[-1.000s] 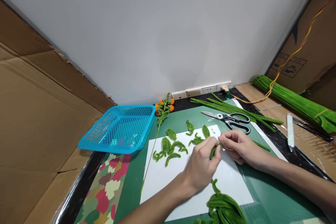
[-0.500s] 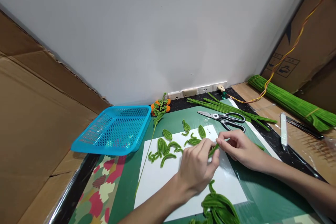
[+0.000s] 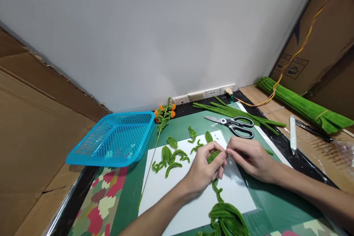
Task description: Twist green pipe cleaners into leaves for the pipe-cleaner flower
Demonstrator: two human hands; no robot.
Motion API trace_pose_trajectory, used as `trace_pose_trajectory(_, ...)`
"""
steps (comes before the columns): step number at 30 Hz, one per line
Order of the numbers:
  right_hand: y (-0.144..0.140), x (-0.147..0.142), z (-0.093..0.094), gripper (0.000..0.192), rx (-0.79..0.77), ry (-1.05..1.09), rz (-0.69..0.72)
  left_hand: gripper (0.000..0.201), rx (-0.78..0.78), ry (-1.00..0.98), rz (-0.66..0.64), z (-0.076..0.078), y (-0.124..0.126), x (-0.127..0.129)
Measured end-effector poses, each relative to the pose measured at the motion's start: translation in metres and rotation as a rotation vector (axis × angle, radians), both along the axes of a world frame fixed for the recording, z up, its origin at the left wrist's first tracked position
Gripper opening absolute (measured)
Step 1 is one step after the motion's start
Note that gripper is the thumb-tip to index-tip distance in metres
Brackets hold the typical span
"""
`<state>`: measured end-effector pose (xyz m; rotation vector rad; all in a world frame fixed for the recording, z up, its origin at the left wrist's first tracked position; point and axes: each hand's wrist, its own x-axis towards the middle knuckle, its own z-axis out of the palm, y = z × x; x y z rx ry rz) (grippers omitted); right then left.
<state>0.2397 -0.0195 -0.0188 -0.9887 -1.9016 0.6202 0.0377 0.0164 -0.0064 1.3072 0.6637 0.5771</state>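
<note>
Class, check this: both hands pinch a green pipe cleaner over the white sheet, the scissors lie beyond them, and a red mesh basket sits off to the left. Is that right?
One detail is wrong: the mesh basket is blue, not red, as the head view shows. The rest holds: the left hand and right hand pinch a green pipe cleaner over the white sheet, and the scissors lie beyond them.

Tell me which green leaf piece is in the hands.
The leaf pinched between left hand and right hand; the others lie loose on the paper.
</note>
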Motion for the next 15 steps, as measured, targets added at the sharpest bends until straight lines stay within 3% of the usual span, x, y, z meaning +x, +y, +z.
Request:
trace_pose_trajectory(3,-0.001,-0.007,0.001,0.033,-0.146,0.101,-0.084,0.020,0.307,0.157,0.057,0.000,-0.002,-0.003)
trace_pose_trajectory(4,-0.001,-0.010,0.001,0.036,-0.229,0.153,-0.094,0.018,0.496,0.242,0.084,0.000,-0.001,-0.004)
trace_pose_trajectory(8,0.005,-0.023,-0.004,0.049,-0.590,0.424,-0.075,0.023,1.574,0.454,0.050,-0.002,0.008,-0.009)
trace_pose_trajectory(10,0.008,-0.027,-0.006,0.057,-0.729,0.580,-0.053,0.022,1.813,0.525,0.046,-0.001,0.012,-0.010)
trace_pose_trajectory(12,0.011,-0.026,-0.006,0.059,-0.771,0.606,-0.036,0.022,1.759,0.549,0.069,0.003,0.011,-0.009)
trace_pose_trajectory(13,0.011,-0.025,-0.004,0.058,-0.742,0.565,-0.037,0.022,1.625,0.540,0.085,0.005,0.009,-0.008)
trace_pose_trajectory(15,0.011,-0.020,0.001,0.051,-0.582,0.396,-0.052,0.019,1.204,0.480,0.122,0.010,0.006,-0.005)
